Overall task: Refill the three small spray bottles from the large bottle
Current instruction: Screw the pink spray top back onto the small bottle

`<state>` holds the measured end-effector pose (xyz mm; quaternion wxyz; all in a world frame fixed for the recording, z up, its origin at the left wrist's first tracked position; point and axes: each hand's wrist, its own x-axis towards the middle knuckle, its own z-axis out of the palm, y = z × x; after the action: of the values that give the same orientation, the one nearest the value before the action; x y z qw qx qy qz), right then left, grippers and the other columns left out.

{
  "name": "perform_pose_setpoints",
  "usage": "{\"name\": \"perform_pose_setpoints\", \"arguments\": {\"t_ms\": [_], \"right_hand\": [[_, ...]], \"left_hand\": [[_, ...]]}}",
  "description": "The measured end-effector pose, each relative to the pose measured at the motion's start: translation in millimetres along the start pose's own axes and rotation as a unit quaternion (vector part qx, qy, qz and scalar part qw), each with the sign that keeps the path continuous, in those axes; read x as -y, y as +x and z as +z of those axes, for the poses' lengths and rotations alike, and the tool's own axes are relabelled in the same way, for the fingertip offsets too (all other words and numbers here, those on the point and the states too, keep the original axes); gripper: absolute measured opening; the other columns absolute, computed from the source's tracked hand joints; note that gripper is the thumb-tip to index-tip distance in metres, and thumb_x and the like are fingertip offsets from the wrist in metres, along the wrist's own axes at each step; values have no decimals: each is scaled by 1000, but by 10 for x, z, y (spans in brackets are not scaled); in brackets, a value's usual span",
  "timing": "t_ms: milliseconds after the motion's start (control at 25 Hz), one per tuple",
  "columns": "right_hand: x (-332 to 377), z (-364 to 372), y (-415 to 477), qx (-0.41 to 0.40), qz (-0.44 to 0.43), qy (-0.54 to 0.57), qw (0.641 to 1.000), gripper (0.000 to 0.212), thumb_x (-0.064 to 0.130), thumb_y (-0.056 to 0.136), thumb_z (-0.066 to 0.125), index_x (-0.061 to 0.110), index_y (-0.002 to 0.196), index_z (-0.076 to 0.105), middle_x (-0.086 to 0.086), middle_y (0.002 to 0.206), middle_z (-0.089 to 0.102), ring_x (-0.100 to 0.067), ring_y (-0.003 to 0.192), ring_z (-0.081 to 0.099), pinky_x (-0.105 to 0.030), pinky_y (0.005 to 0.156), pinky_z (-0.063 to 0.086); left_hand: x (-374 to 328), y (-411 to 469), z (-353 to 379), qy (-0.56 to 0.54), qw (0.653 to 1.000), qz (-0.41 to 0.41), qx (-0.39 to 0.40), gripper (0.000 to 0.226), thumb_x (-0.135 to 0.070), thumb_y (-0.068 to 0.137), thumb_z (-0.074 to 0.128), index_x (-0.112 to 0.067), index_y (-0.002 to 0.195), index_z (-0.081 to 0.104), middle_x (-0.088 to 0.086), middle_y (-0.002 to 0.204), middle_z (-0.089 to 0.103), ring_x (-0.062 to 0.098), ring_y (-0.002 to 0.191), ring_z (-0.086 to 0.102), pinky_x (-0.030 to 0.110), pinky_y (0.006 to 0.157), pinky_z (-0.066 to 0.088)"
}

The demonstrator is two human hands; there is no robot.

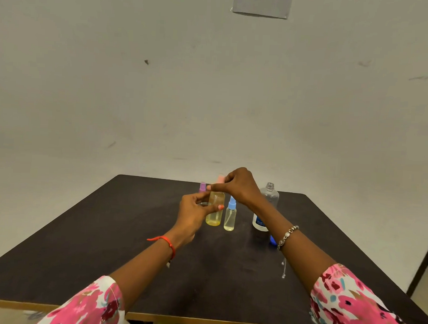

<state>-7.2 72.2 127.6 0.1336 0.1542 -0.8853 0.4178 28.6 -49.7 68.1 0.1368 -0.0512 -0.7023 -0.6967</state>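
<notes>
Now 3 small spray bottles [229, 218], 1 lg bottle [268, 202]; L fingers [214, 207] hold pink one [215, 217], R fingers [216, 187] pinch cap [220, 179].

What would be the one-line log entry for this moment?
left hand: holds pink-topped spray bottle | right hand: pinches pink spray top | large bottle: uncapped, upright | blue-topped spray bottle: upright
</notes>
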Motion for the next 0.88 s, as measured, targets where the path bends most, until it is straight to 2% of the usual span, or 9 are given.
{"name": "perform_pose_setpoints", "arguments": {"t_ms": [120,240,280,360,440,520,600,720,880], "right_hand": [[-10,58,-9,-34,-8,-21,999,50,34,68,77,10,47,38,-2,45,32,-11,43,28,-22,44,23],[-13,61,9,-9,-5,-33,999,47,38,70,75,10,51,42,-5,49,36,-12,46,33,-22,48,27],[-4,29,14,23,-5,-29,999,44,40,72,73,8,55,49,-8,53,42,-13,49,38,-22,50,30],[27,-67,13,89,-14,11,996,31,35,78,68,5,78,65,-10,74,59,-14,64,52,-19,57,39],[32,-140,11,125,-32,49,990,25,21,83,65,4,102,66,-6,98,65,-15,82,58,-20,65,46],[12,-147,14,126,-39,63,989,25,13,83,64,2,105,66,-10,106,67,-18,88,59,-22,69,47],[11,-104,-9,100,-36,71,992,25,14,79,68,1,100,68,-16,101,69,-21,83,59,-23,68,46],[30,-28,-50,50,-29,67,996,27,22,71,76,-2,83,71,-18,74,63,-16,62,50,-24,58,40],[58,97,-70,-22,-27,44,998,35,27,68,79,-1,57,61,-7,50,46,-11,45,37,-20,47,30]], "left_hand": [[-7,-19,26,4,1000,15,-5,43,-2,69,76,-3,110,64,-7,83,63,11,87,61,32,86,51],[-3,-26,21,-1,1000,12,-4,42,-2,69,75,-3,109,64,-9,83,63,9,86,60,29,82,52],[-5,-19,6,-2,1000,7,-7,41,-3,70,75,-4,109,64,-8,84,63,10,88,60,32,85,51],[-8,10,-27,-4,1000,-1,-10,42,-5,70,75,-5,111,63,-4,90,63,17,97,59,39,91,50],[-21,13,-49,0,1000,0,-1,44,-5,71,74,-5,114,62,1,98,63,20,102,59,41,93,50],[-24,12,-60,-1,1000,4,7,43,-3,72,73,-4,114,62,1,98,63,19,100,59,39,90,50],[-15,10,-72,1,1000,9,6,43,-2,72,73,-4,113,62,0,96,63,18,98,59,36,87,50],[2,8,-83,3,1000,14,-3,41,-2,72,73,-4,112,64,3,96,65,18,96,61,36,87,50],[0,-3,-67,2,1000,23,-13,40,-2,72,73,-2,112,64,2,94,65,11,87,60,26,80,49]]}}
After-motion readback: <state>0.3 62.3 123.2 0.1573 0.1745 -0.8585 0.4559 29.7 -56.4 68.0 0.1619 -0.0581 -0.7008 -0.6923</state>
